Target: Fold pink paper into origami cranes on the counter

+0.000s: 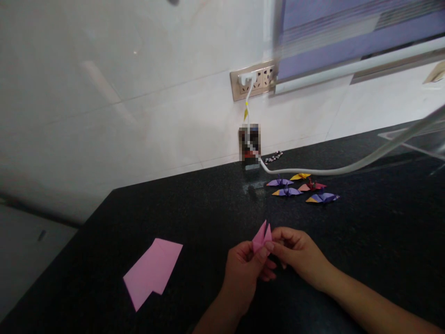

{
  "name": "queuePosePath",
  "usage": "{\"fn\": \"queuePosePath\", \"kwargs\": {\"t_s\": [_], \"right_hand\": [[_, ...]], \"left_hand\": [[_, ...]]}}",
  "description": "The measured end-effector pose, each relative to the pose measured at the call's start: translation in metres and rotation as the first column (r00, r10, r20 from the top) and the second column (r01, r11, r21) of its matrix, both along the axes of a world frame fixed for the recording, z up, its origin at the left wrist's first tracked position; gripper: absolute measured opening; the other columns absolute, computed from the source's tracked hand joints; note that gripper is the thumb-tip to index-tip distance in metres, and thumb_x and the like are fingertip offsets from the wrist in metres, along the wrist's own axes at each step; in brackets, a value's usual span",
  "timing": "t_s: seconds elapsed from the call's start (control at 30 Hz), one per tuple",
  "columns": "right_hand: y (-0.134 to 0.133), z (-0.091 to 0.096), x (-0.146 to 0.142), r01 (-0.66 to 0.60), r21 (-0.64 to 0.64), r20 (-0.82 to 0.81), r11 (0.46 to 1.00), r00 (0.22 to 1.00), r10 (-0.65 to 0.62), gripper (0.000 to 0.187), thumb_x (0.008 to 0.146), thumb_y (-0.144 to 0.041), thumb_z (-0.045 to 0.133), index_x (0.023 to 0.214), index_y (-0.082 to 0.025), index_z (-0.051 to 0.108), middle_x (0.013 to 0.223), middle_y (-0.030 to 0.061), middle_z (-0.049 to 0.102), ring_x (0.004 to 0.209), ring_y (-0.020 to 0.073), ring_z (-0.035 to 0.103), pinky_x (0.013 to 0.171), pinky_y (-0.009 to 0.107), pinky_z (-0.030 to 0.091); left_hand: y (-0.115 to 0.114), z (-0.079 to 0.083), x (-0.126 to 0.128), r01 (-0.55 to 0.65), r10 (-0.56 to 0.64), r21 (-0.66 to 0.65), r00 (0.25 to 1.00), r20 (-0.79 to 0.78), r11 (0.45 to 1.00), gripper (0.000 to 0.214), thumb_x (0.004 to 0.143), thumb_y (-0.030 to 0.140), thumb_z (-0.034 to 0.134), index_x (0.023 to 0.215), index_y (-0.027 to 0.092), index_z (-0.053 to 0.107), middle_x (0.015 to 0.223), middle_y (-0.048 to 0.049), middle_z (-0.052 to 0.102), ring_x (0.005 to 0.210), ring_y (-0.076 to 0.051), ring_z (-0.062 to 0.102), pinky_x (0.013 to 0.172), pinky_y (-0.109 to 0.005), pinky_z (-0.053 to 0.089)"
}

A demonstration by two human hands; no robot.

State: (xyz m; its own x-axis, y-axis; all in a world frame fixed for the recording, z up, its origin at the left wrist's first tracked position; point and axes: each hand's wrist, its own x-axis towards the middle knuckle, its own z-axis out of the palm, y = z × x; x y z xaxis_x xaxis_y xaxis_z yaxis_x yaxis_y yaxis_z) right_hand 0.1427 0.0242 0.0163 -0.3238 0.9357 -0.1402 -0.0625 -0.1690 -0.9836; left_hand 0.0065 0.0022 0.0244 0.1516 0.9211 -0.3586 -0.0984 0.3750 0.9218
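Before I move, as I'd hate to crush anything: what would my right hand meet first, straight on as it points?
The folded pink paper: the right hand points leftward and touches it. The left hand, which holds that paper too, looks next in line, though depth there is hard to judge.

Your left forearm (220,315) rises from the bottom edge; your right forearm (368,297) extends from the lower right. Your left hand (243,273) and right hand (304,255) meet thumb to thumb, both pinching, fingers bent. Both forearms are bare.
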Motion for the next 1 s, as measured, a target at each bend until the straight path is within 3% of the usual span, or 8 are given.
{"fn": "queuePosePath", "kwargs": {"t_s": [0.3,0.5,0.73,1.0], "right_hand": [[-0.0042,0.0061,-0.0043,-0.059,-0.093,-0.103,0.994,0.993,0.049,0.026,0.071,-0.039,0.057,0.068,-0.013,0.057,0.052,-0.0019,0.051,0.045,0.0074,0.045,0.040,0.019,0.030],[-0.0029,0.0009,-0.0028,-0.027,-0.236,-0.252,0.971,0.967,-0.034,0.031,0.072,-0.040,0.056,0.057,-0.013,0.051,0.045,-0.0044,0.044,0.040,0.0059,0.040,0.039,0.019,0.030],[-0.0033,0.0042,-0.0036,-0.019,-0.079,-0.101,0.997,0.995,0.011,0.024,0.069,-0.037,0.060,0.066,-0.014,0.055,0.054,-0.0021,0.054,0.046,0.0082,0.048,0.043,0.020,0.034],[-0.0060,0.0001,-0.0074,-0.021,-0.141,-0.252,0.990,0.968,-0.015,0.025,0.073,-0.037,0.056,0.066,-0.013,0.057,0.055,-0.0005,0.054,0.048,0.0091,0.049,0.045,0.021,0.033]], "left_hand": [[-0.0013,-0.0004,0.0016,-0.035,0.035,0.044,0.999,-0.004,0.998,0.026,0.069,0.035,0.059,0.063,0.010,0.058,0.056,-0.0046,0.062,0.045,-0.010,0.055,0.045,-0.020,0.040],[-0.0002,0.0027,0.0023,-0.046,0.046,0.047,0.999,-0.007,0.998,0.024,0.070,0.033,0.057,0.064,0.010,0.059,0.057,-0.0056,0.063,0.048,-0.012,0.056,0.049,-0.022,0.042],[-0.0016,-0.0056,0.0009,-0.030,0.028,0.161,1.000,0.009,0.986,0.020,0.075,0.030,0.053,0.072,0.011,0.057,0.063,-0.0038,0.062,0.054,-0.011,0.056,0.053,-0.022,0.043],[-0.0029,-0.0060,-0.0013,-0.033,0.034,0.213,0.999,-0.004,0.976,0.017,0.076,0.028,0.052,0.073,0.012,0.058,0.063,-0.0034,0.061,0.055,-0.011,0.056,0.055,-0.023,0.044]]}}
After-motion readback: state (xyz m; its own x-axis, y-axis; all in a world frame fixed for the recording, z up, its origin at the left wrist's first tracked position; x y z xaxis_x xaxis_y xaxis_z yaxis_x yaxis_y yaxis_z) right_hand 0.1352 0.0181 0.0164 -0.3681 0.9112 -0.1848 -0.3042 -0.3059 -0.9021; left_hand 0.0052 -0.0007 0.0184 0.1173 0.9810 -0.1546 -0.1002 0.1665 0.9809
